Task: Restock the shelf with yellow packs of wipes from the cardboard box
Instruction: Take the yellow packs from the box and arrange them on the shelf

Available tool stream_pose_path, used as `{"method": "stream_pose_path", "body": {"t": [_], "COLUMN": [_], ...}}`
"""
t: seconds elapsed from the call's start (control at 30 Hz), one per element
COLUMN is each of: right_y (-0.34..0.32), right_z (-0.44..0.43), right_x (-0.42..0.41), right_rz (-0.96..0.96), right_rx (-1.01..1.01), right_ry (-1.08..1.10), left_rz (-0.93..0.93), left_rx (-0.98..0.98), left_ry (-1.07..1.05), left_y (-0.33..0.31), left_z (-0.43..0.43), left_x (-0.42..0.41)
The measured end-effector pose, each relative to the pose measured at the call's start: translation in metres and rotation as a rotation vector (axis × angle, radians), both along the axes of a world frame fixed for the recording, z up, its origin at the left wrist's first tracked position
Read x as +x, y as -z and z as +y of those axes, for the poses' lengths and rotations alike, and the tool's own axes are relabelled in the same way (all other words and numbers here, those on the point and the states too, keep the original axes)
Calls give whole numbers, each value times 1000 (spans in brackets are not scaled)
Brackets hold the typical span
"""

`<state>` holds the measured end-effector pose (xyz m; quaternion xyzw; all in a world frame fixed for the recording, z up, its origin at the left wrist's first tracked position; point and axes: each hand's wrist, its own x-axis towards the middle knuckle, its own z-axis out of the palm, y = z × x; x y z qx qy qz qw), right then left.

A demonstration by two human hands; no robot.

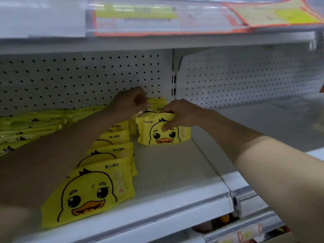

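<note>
Right hand [177, 114] grips the front pack [164, 137] upright, deep on the shelf [171, 169]; left hand [129, 102] pinches the top of the rear pack [158, 103] behind. Best to square it flush against that pack, duck face outward, beside the left row [114, 137].

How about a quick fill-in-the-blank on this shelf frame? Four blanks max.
1. The right hand grips an upright pack printed with a cartoon ____.
2. Every pack visible on the shelf is coloured ____.
3. The back wall is dotted with small round ____.
4. The left hand is closer to the shelf's ____ than the right hand.

Missing words: duck; yellow; holes; back.
</note>
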<state>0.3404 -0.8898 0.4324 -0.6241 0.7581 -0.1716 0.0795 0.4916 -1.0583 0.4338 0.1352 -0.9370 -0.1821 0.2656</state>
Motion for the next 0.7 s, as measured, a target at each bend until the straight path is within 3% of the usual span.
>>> {"method": "stream_pose_path", "body": {"t": [0.13,0.23,0.4,0.57,0.7], "right_y": [10,14,20,19,18], "right_z": [-25,-30,-14,2,2], "right_x": [4,3,-21,-34,-32], "right_rz": [12,-36,-270,-592,-676], "right_rx": [-125,-182,-281,-235,-247], "right_ry": [17,16,48,73,53], "left_rz": [-126,-119,-107,-101,-104], "left_rx": [107,157,174,169,158], "left_ry": [-17,-57,-128,-147,-149], "left_y": [2,9,13,13,11], "left_z": [3,0,1,3,3], "left_x": [27,32,29,25,22]}}
